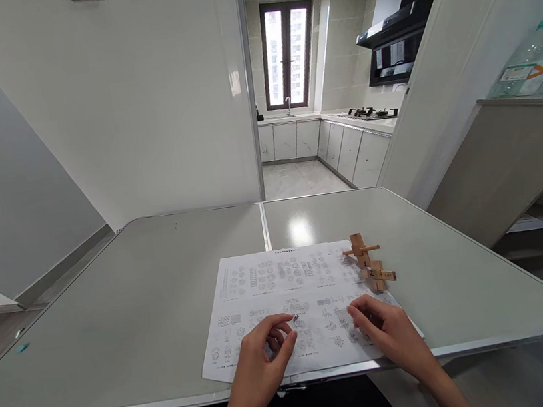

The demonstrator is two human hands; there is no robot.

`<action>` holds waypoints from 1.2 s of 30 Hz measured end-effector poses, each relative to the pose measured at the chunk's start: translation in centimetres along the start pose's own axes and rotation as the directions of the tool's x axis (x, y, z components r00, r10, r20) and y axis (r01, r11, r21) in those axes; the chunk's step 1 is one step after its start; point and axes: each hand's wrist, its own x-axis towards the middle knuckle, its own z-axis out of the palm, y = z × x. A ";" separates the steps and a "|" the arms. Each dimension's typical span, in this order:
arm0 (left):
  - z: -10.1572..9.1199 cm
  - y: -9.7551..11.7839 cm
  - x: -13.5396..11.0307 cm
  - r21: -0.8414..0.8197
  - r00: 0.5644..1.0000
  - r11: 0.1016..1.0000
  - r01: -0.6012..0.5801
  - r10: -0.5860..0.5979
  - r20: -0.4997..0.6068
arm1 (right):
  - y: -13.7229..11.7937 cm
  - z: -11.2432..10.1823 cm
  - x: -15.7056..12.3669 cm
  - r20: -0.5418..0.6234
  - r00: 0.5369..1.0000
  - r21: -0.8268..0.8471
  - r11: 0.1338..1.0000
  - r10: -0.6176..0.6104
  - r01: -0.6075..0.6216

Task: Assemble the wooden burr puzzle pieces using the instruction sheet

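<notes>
A large white printed sheet (260, 303) with small line drawings and text lies on the table in front of me. My left hand (267, 345) rests over its lower part, fingers loosely curled, thumb and index finger apart and nothing between them. Over the sheet's lower right part is my right hand (384, 326), its fingers bent and the thumb near the index finger, with no object visible in it. Beyond that hand, wooden pieces marked with numbers form two crossed clusters: the farther wooden cluster (360, 251) and the nearer wooden cluster (378, 275), close together at the sheet's right edge.
The pale table (117, 326) has a metal rim and a centre seam. A small teal object (22, 347) lies near its left edge. Plastic bottles (530, 66) stand on a ledge at right. Behind is a kitchen with a gas hob (370, 113) and a window (288, 54).
</notes>
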 end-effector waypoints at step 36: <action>0.0 0.4 0.0 0.013 1.000 1.000 -0.001 0.001 -0.020 | -0.5 -0.1 0.0 -0.022 0.999 -0.016 1.000 -0.026 0.025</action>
